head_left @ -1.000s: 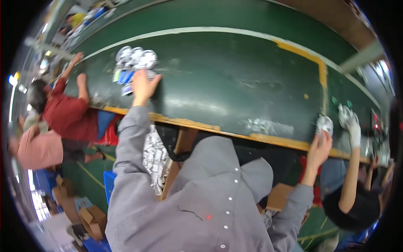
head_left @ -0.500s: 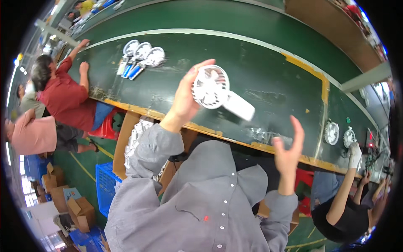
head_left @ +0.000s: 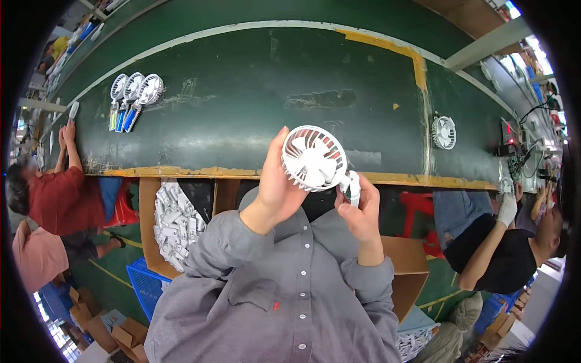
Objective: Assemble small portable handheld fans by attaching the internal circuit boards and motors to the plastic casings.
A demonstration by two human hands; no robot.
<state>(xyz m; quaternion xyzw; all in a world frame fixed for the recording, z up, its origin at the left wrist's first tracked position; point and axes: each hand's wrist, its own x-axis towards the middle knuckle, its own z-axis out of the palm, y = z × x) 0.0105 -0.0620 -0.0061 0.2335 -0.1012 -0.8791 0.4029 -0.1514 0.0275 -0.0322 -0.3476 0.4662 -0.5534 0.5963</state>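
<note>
A white handheld fan point(head_left: 313, 158) is held up in front of my chest, its round slatted head facing upward. My left hand point(head_left: 273, 190) is closed around the left side of that head. My right hand point(head_left: 361, 212) grips the short white handle point(head_left: 354, 189), pinching it between thumb and fingers. A bit of green circuit board shows at the handle beside the thumb. Farther off on the green table point(head_left: 242, 115), at the left, several white fans point(head_left: 149, 89) lie side by side, blue and green-yellow cells showing in their handles.
A loose fan head point(head_left: 444, 132) lies on the table at the right. An open carton point(head_left: 150, 227) of white plastic parts stands below the table edge, beside a blue crate point(head_left: 142, 284). Another carton point(head_left: 408, 263) is at my right. Co-workers sit at both sides, one wearing a white glove point(head_left: 508, 212).
The fan has come down and closer to my body. My right hand, open and apart before, now grips the handle. The head view has turned, shifting the table and co-workers.
</note>
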